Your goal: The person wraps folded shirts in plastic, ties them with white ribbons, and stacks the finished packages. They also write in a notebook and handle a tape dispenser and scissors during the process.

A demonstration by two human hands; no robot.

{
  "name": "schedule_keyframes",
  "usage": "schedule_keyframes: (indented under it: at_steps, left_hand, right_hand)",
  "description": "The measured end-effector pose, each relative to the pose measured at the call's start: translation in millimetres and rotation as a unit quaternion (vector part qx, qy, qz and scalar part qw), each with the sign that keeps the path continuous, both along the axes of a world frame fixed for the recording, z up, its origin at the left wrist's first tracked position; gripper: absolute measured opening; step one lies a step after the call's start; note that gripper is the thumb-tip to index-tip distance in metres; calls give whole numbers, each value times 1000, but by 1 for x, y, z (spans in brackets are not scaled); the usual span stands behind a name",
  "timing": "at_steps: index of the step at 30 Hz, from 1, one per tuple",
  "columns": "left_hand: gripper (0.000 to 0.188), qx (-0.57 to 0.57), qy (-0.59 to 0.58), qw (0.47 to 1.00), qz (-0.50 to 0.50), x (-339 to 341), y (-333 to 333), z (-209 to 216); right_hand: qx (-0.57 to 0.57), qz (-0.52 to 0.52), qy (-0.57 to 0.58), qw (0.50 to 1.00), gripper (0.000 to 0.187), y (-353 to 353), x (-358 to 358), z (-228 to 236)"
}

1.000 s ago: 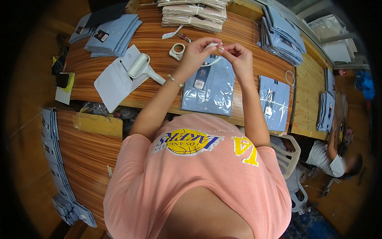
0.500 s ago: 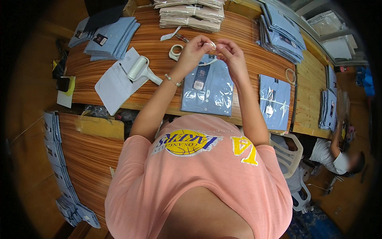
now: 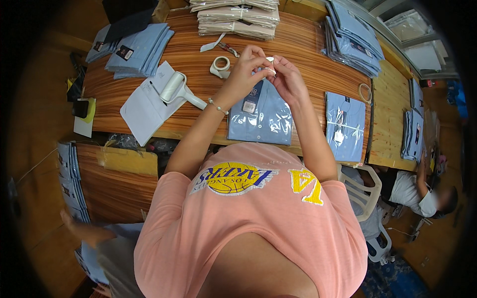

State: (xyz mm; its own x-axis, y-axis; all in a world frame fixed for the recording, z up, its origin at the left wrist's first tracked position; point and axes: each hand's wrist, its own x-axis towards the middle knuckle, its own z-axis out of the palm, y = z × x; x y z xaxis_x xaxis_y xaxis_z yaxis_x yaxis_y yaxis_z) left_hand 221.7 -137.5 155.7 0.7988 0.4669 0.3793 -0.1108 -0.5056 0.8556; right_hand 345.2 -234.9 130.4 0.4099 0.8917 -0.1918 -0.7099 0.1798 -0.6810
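My left hand (image 3: 253, 65) and my right hand (image 3: 289, 78) meet above the far edge of a folded blue shirt (image 3: 266, 116) in a clear plastic bag. Both are closed, fingertips pinching a thin white band (image 3: 270, 59) that is bunched up between them. Part of the band is hidden by the fingers. Flat on the table in front of me, the shirt shows a dark hang tag (image 3: 252, 96) with a white label. To its right lies another bagged blue shirt (image 3: 344, 126), with a white band across it.
Left of my arm are a lint roller (image 3: 174, 87) and an open notebook (image 3: 144, 111). A tape roll (image 3: 220, 65) sits beyond my left wrist. Folded shirt stacks (image 3: 237, 20) line the back. A person's arm (image 3: 87, 232) is at lower left; another person (image 3: 415, 193) is at right.
My hands have drawn closer together, and the band's loop that hung over the shirt is now gathered at my fingers. Another person has come into view at the lower left.
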Motion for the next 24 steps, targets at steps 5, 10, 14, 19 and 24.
schedule_keyframes:
  at_steps: [5, 10, 14, 19, 24]
  left_hand:
    - [10, -109, -71, 991, -44, 1, 3, -14]
    - [14, -570, -158, 787, -172, 8, 3, -23]
    - [11, -663, -125, 719, -167, 11, 0, -22]
    - [13, -684, -95, 718, -87, 16, -9, -33]
    - [16, -577, -101, 810, -30, 14, -10, -40]
  right_hand:
    - [84, 49, 141, 985, 11, -4, 1, -5]
    - [128, 1, 20, 992, 20, -2, -15, 12]
    - [88, -9, -329, 940, 22, -9, -5, 18]
    - [84, 0, -419, 904, 19, -11, -5, 9]
    - [92, -22, -346, 934, 18, -8, -12, 5]
